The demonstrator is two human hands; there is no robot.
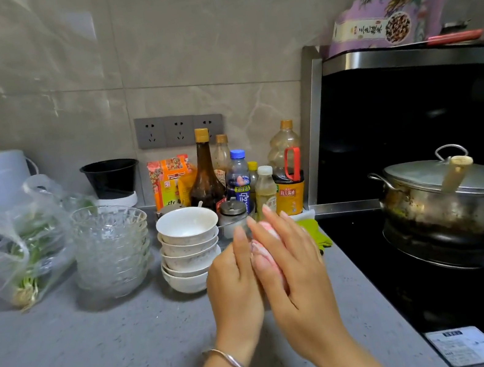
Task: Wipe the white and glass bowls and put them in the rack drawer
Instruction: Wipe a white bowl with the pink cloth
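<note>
**While the pink cloth (265, 252) is held, bowls wait leftward**

The right hand (294, 268) cups the cloth and the left hand (234, 285) presses it flat-fingered. The white bowls (190, 247) are stacked just beyond the nearer left hand, with the glass bowls (113, 248) further left on the desk (102, 353).

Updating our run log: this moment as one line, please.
phase: cloth prep | left hand, right hand: pressing pink cloth between them | white bowls: stacked, untouched | glass bowls: stacked, untouched
</note>
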